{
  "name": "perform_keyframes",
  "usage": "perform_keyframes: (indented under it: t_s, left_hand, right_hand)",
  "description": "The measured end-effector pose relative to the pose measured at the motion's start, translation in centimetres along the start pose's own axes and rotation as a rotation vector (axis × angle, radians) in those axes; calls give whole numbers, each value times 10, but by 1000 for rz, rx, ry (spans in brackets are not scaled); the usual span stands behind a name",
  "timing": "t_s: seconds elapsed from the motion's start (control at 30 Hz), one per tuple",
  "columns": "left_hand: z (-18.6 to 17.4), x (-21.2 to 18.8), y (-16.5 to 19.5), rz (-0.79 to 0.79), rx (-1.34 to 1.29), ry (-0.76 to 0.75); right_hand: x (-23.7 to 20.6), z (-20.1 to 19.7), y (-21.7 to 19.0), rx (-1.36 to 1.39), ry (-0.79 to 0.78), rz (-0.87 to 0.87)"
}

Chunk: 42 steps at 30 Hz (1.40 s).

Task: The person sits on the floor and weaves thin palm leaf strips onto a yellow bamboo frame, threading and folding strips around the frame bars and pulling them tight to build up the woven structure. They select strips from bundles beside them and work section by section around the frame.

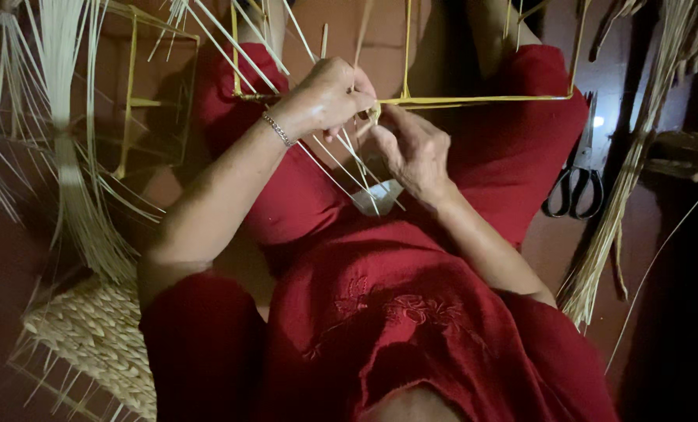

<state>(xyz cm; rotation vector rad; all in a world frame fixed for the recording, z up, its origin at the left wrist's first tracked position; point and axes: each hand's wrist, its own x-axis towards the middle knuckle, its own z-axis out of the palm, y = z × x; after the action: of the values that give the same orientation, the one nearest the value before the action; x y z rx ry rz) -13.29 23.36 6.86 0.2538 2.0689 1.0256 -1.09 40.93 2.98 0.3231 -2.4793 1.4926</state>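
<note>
A thin yellow stick frame (474,99) rests across my lap, over my red dress. My left hand (325,98), with a bracelet at the wrist, pinches pale straw strands (349,160) at the frame's horizontal bar. My right hand (413,148) is closed on the same strands just below the bar, fingertips meeting the left hand's at a small knot. Loose strand ends trail down toward a small pale scrap (380,195) on my lap.
Black-handled scissors (576,184) lie on the floor at right beside a bundle of straw (615,219). Another straw bundle (75,156) and a second stick frame (142,101) sit at left. A woven straw mat (99,332) lies at lower left.
</note>
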Motion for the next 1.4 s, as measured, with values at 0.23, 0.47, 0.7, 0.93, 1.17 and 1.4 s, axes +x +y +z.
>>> perform_keyframes:
  t_s: [0.23, 0.47, 0.7, 0.93, 1.17, 1.4]
  left_hand:
    - [-5, -5, 0, 23, -33, 3]
    - [-17, -33, -9, 240, -249, 175]
    - [-35, -96, -36, 477, -166, 654]
    - [-6, -88, -52, 415, -389, 666]
    - [11, -83, -59, 469, -448, 823]
    - [77, -18, -44, 849, 118, 772]
  right_hand:
    - [4, 15, 13, 720, -97, 645]
    - [0, 24, 19, 425, 10, 492]
    - [2, 5, 25, 244, -115, 397]
    - [2, 1, 34, 219, -80, 401]
    - [-3, 6, 63, 605, -19, 568]
    - [-1, -1, 70, 668, -28, 587]
